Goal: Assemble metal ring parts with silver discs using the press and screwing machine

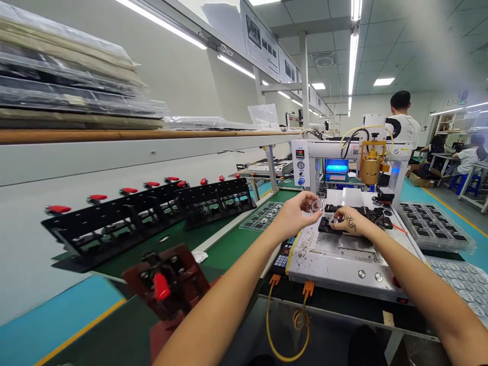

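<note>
Between the fingertips of my left hand (295,216) is a clear round ring-shaped part (317,205), raised a little above the machine bed. My right hand (351,222) reaches down to the black fixture (326,225) on the bed. Its fingers are pinched round a second small clear round part (334,221), which is at the fixture's left end; whether it is seated there I cannot tell. Behind the hands stands the white dispensing machine (351,147) with a brass-coloured head (369,169) above the bed.
Left of the machine, a clear tray (263,216) lies on the green mat. Black clamp racks (145,211) with red handles and a brown clamp fixture (168,279) stand further left. At right are a tray of black parts (434,226) and a tray of clear round parts (465,284). Orange cables hang in front.
</note>
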The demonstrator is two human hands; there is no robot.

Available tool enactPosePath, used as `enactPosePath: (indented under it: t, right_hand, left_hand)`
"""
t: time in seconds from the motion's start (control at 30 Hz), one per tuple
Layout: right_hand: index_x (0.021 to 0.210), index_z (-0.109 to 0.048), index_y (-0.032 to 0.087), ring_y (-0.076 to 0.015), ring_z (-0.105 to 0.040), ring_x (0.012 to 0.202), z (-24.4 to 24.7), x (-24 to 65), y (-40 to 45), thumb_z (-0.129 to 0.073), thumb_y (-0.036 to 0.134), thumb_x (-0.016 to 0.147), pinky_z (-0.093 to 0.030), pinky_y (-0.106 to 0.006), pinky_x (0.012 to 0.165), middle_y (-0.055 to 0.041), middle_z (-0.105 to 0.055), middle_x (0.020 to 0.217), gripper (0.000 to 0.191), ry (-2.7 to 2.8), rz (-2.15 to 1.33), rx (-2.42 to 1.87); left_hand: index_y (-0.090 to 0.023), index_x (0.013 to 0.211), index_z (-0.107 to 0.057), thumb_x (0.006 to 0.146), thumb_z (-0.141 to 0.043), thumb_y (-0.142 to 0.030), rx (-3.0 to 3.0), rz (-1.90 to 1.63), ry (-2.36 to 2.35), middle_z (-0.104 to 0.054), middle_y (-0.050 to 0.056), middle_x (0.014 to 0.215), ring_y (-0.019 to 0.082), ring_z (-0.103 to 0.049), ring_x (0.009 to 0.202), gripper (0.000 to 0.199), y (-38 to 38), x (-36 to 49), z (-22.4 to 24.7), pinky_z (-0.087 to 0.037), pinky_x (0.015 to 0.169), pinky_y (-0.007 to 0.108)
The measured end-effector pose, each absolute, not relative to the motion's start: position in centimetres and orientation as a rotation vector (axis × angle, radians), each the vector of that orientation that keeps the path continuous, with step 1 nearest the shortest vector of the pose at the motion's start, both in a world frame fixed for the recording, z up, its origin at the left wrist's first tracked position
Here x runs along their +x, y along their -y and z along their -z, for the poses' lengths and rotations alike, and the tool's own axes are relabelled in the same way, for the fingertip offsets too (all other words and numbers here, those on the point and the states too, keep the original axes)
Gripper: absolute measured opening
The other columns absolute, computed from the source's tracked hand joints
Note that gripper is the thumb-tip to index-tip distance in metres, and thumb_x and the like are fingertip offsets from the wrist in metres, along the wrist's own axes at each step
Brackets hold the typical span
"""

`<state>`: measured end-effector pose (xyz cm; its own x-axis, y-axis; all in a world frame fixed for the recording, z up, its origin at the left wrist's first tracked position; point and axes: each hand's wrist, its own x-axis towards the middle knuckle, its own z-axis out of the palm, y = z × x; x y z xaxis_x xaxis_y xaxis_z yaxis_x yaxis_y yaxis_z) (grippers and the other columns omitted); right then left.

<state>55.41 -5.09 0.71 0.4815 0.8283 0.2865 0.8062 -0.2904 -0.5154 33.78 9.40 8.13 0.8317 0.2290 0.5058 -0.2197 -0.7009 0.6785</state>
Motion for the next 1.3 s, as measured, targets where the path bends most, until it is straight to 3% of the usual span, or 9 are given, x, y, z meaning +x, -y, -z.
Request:
enactPosePath:
  t: [0.2, 0.37, 0.57, 0.73, 0.83, 0.97, 1.2, 1.3]
  right_hand:
    - [0.097, -0.082, 0.016, -0.0215, -0.065, 0.077, 0.1, 56.8, 3.3, -0.086, 0.045, 0.079, -0.047, -0.027, 0.069, -0.0057, -0.072, 0.086, 0.035, 1.422, -0.175, -2.238]
    - [0.102, -0.084, 0.02, -0.0243, -0.067, 0.091, 0.8, 56.9, 3.6, -0.074, 0.05, 0.094, -0.048, -0.03, 0.081, -0.0094, -0.074, 0.097, 0.033, 1.47, -0.075, -2.266]
    - [0.101, -0.084, 0.023, -0.0292, -0.063, 0.1, 1.3, 56.1, 3.8, -0.076, 0.046, 0.095, -0.046, -0.038, 0.093, -0.012, -0.069, 0.097, 0.025, 1.428, 0.11, -2.293]
    - [0.123, -0.076, 0.016, -0.0334, -0.058, 0.117, 1.0, 52.5, 6.7, -0.056, 0.039, 0.106, -0.043, -0.048, 0.107, -0.0177, -0.067, 0.118, 0.035, 1.374, 0.334, -2.125]
    - [0.126, -0.073, 0.019, -0.0276, -0.064, 0.113, 0.7, 48.3, 10.2, -0.046, 0.043, 0.111, -0.05, -0.04, 0.1, -0.013, -0.071, 0.12, 0.04, 1.354, 0.279, -1.946]
    - [0.124, -0.074, 0.024, -0.0244, -0.071, 0.107, 0.5, 42.4, 14.3, -0.057, 0.051, 0.108, -0.055, -0.035, 0.091, -0.007, -0.076, 0.119, 0.036, 1.244, 0.019, -1.702]
    - [0.113, -0.072, 0.024, -0.0182, -0.064, 0.082, 0.1, 37.9, 16.0, -0.065, 0.033, 0.104, -0.053, -0.031, 0.076, -0.0034, -0.069, 0.094, 0.015, 1.334, 0.062, -1.545]
    - [0.108, -0.071, 0.024, -0.0178, -0.061, 0.08, 0.0, 37.0, 15.8, -0.067, 0.027, 0.103, -0.052, -0.031, 0.072, -0.0039, -0.066, 0.092, 0.007, 1.393, 0.13, -1.474]
  left_hand:
    - [-0.018, 0.121, -0.062, 0.085, -0.074, -0.037, 2.214, -0.737, -0.152, -0.069, 0.006, 0.107, 0.018, -0.062, 0.091, 0.042, -8.9, 27.9, -6.0, -0.053, 0.088, 0.037]
    - [-0.019, 0.121, -0.062, 0.086, -0.072, -0.036, 2.182, -0.749, -0.182, -0.069, 0.006, 0.108, 0.02, -0.066, 0.098, 0.041, -8.6, 24.9, -4.2, -0.054, 0.095, 0.04]
    - [-0.02, 0.121, -0.061, 0.084, -0.072, -0.029, 2.223, -0.788, -0.18, -0.07, 0.003, 0.103, 0.019, -0.066, 0.094, 0.039, -6.1, 23.8, -2.7, -0.054, 0.09, 0.035]
    - [-0.023, 0.124, -0.06, 0.085, -0.07, -0.024, 2.37, -0.855, -0.174, -0.07, 0.003, 0.106, 0.019, -0.066, 0.091, 0.04, -4.0, 23.4, -1.2, -0.054, 0.087, 0.034]
    - [-0.024, 0.126, -0.059, 0.087, -0.069, -0.022, 2.408, -0.9, -0.149, -0.07, 0.004, 0.108, 0.02, -0.067, 0.092, 0.041, -3.2, 23.1, -0.5, -0.055, 0.087, 0.034]
    - [-0.023, 0.125, -0.059, 0.087, -0.07, -0.019, 2.416, -0.91, -0.104, -0.069, 0.002, 0.102, 0.017, -0.065, 0.081, 0.039, -2.4, 22.7, -0.1, -0.055, 0.08, 0.03]
    - [-0.023, 0.127, -0.058, 0.09, -0.074, -0.018, 2.474, -0.995, -0.033, -0.071, 0.003, 0.105, 0.017, -0.067, 0.081, 0.04, -1.4, 22.3, 0.0, -0.056, 0.079, 0.029]
    - [-0.023, 0.129, -0.056, 0.092, -0.072, -0.018, 2.481, -0.981, -0.017, -0.07, 0.004, 0.107, 0.018, -0.068, 0.085, 0.04, -1.0, 22.0, 0.0, -0.057, 0.081, 0.03]
